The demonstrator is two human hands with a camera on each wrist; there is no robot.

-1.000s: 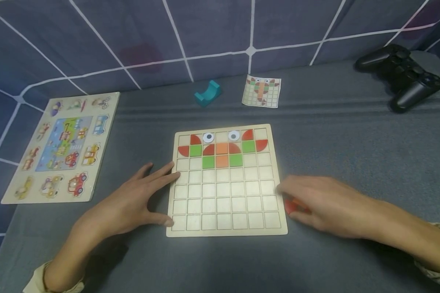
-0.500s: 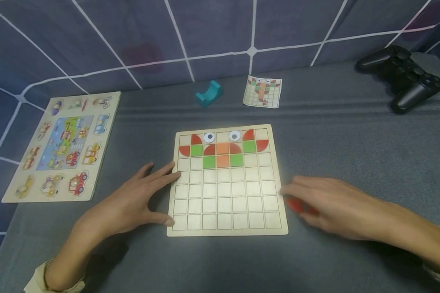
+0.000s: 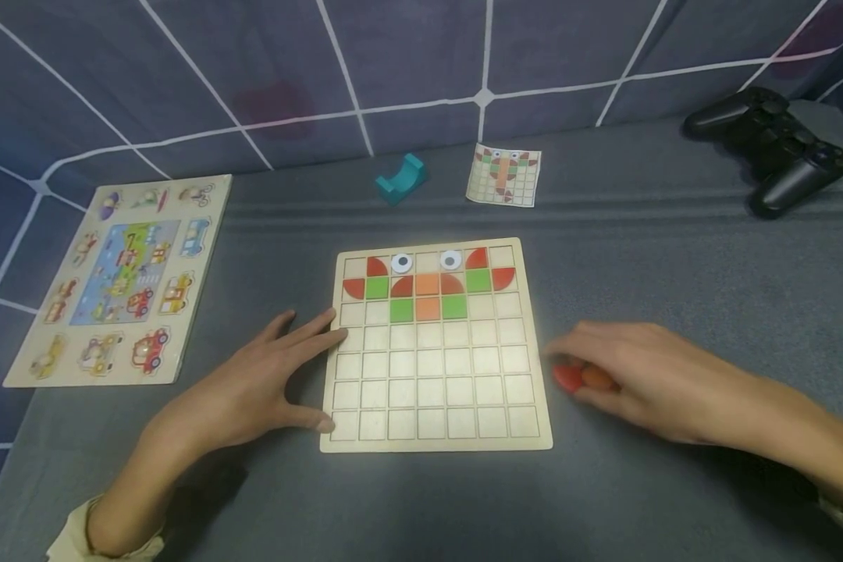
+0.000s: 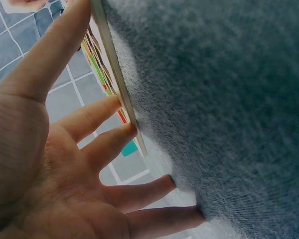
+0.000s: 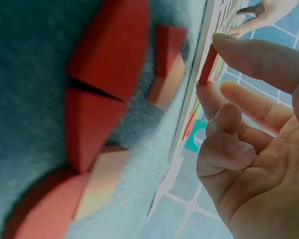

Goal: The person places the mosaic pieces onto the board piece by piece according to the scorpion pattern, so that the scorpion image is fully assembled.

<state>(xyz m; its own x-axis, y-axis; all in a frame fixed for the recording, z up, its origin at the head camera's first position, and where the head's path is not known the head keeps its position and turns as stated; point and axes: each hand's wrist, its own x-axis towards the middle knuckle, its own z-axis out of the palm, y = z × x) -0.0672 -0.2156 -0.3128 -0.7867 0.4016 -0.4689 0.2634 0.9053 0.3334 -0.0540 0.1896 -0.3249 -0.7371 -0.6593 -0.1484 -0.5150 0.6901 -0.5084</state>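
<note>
A wooden grid board [image 3: 428, 390] lies flat in the head view. Red quarter-circles, green [image 3: 401, 311] and orange squares [image 3: 427, 310] and two googly eye pieces [image 3: 402, 263] fill part of its upper rows. My left hand [image 3: 246, 382] spreads its fingers along the left edge; thumb and two fingertips touch it, as the left wrist view [image 4: 65, 149] also shows. Right of the board, my right hand [image 3: 646, 382] pinches a thin red tile [image 5: 208, 64] between thumb and forefinger, seen edge-on in the right wrist view. Loose red blocks [image 5: 112, 50] and orange blocks [image 5: 103, 181] lie below it.
Behind the board lie a teal curved block [image 3: 402, 179] and a small paper card [image 3: 503, 176] printed with a similar pattern. A vehicle puzzle board [image 3: 122, 285] lies at the left, and a black game controller [image 3: 766, 148] at the back right.
My right hand has shifted slightly right, away from the board's edge, showing more of the red and orange pieces beneath it. The left hand has stayed on the board.
</note>
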